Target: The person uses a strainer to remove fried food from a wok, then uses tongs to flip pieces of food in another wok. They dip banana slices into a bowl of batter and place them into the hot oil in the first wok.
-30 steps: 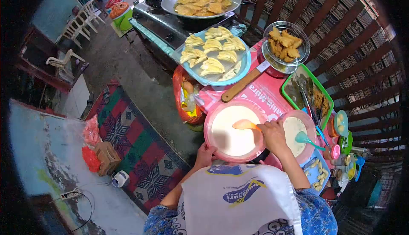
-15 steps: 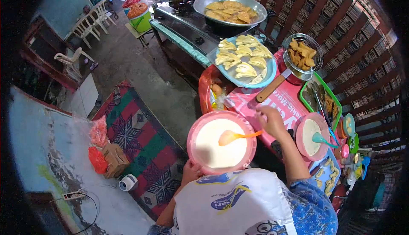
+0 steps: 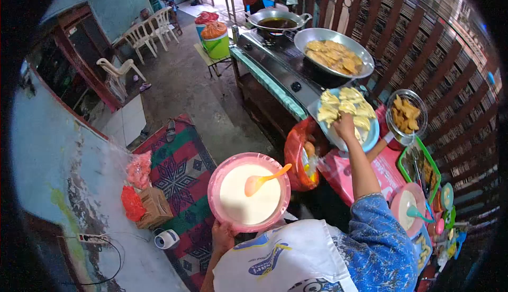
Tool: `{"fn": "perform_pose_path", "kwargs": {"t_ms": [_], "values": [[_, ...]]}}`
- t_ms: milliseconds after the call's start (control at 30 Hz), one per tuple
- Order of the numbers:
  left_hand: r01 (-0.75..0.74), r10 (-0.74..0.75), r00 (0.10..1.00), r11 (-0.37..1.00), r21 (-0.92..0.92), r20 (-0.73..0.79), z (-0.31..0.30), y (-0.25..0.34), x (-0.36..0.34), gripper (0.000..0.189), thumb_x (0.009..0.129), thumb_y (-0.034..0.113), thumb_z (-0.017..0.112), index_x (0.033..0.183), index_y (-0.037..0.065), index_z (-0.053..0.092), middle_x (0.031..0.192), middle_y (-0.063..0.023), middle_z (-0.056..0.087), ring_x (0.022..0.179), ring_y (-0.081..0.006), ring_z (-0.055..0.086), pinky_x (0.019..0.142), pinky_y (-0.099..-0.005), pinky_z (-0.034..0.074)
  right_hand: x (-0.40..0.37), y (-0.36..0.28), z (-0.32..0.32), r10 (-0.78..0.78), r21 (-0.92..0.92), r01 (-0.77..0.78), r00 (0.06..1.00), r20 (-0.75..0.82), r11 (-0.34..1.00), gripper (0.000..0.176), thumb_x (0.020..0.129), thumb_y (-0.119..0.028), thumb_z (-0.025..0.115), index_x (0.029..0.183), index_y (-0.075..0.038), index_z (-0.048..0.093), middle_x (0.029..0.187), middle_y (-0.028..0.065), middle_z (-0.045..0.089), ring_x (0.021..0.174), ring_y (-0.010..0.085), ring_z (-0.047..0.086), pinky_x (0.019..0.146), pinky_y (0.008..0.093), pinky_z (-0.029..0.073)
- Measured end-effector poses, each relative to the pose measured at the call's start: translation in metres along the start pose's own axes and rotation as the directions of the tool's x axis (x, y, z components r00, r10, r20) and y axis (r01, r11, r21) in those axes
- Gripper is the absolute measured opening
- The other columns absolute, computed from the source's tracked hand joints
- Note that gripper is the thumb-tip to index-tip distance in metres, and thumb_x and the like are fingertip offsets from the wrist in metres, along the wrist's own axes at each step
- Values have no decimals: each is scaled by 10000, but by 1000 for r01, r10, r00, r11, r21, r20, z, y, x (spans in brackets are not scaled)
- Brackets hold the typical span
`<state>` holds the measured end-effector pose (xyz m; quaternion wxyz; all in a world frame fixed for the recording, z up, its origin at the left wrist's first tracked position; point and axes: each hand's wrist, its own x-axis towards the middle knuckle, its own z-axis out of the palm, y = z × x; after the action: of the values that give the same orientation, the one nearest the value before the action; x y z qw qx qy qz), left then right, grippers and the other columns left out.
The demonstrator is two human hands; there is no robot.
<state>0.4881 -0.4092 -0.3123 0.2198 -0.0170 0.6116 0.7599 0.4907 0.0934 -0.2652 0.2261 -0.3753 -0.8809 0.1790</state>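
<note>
My left hand [image 3: 224, 235] is closed on the lower rim of a pink bowl [image 3: 214, 186] filled with pale batter [image 3: 248, 202]. An orange ladle [image 3: 259, 182] rests in the batter, its handle over the right rim. My right arm reaches forward to a blue plate [image 3: 373, 137] of fan-cut bananas [image 3: 362, 109]. Over the plate's near side, my right hand [image 3: 345, 127] has its fingers bent down onto a sliced banana fan; the fingertips are partly hidden. A red plastic bag [image 3: 300, 154] sits between bowl and plate.
Behind the plate, a wok [image 3: 365, 64] of frying pieces and a second oil wok [image 3: 278, 23] stand on the stove [image 3: 270, 54]. To the right are a fritter bowl [image 3: 405, 114], a green tray [image 3: 436, 159] with tongs, and another batter bowl [image 3: 402, 204]. A slatted fence borders the right.
My right hand has gone from beside the ladle handle forward to the banana plate. The bowl, in my left hand, has shifted left, away from the table. The view has turned, revealing a person in red.
</note>
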Motion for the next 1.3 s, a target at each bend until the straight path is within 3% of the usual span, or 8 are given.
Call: {"fn": "perform_pose_path", "kwargs": {"t_ms": [67, 133, 267, 333, 433, 533, 1200, 1300], "values": [[-265, 247, 963, 941, 211, 106, 1, 9, 23, 337, 686, -14, 468, 1019, 21, 432, 915, -78, 530, 769, -179, 561, 639, -304, 509, 8, -6, 2, 37, -35, -36, 999, 25, 999, 326, 619, -133, 583, 920, -31, 511, 895, 179, 495, 845, 349, 487, 724, 401, 405], [164, -187, 981, 936, -311, -45, 20, 43, 47, 348, 674, -10, 490, 1016, 28, 434, 894, -67, 530, 748, -169, 559, 614, -287, 508, 14, -12, 2, 57, -81, -56, 998, 13, 995, 326, 589, -159, 619, 869, -16, 531, 827, 182, 514, 796, 340, 498, 692, 398, 407], [181, -212, 973, 947, -266, -94, 15, 50, 113, 348, 673, -16, 492, 1013, 32, 437, 878, -57, 529, 724, -155, 555, 599, -269, 500, 19, -22, -6, 125, -35, -124, 991, 53, 992, 340, 581, -164, 637, 859, -6, 521, 773, 164, 537, 737, 313, 528, 646, 365, 423], [-454, 406, 889, 736, 502, 210, 12, 50, 146, 313, 681, -16, 484, 988, 26, 449, 857, -51, 528, 708, -133, 546, 593, -243, 482, 26, 11, 15, 149, 132, -162, 984, 102, 978, 335, 625, -141, 622, 901, -8, 487, 733, 119, 560, 654, 256, 557, 576, 332, 445], [119, -124, 992, 972, -203, -11, 51, 91, 185, 282, 686, -13, 472, 965, 23, 462, 834, -42, 523, 689, -117, 535, 574, -223, 462, 34, -23, -4, 376, 530, -506, 862, 341, 680, 340, 652, -133, 622, 931, -8, 471, 720, 81, 554, 590, 185, 555, 512, 303, 451], [-187, 176, 982, 964, 189, 72, 75, 104, 218, 260, 702, 4, 460, 961, 14, 469, 837, -46, 512, 715, -131, 528, 573, -242, 455, 42, -14, 10, 409, 583, -569, 822, 396, 579, 241, 776, -200, 560, 922, -30, 471, 698, 34, 520, 537, 106, 497, 455, 231, 404], [341, -320, 903, 940, -24, 287, 87, 159, 444, 300, 697, -5, 490, 995, 30, 487, 909, -73, 549, 762, -172, 567, 623, -303, 502, 175, -313, 156, -105, 524, -300, 786, 609, 797, 246, 765, -170, 577, 964, -39, 519, 760, 37, 565, 632, 111, 541, 524, 237, 424], [331, -302, 901, 943, -44, 311, 76, 177, 467, 289, 689, -13, 498, 975, 27, 494, 886, -58, 555, 745, -156, 565, 616, -289, 498, 183, -318, 167, -178, 204, 109, 917, 357, 973, 280, 722, -195, 602, 960, -70, 525, 786, 57, 573, 701, 168, 547, 614, 291, 420]]}}
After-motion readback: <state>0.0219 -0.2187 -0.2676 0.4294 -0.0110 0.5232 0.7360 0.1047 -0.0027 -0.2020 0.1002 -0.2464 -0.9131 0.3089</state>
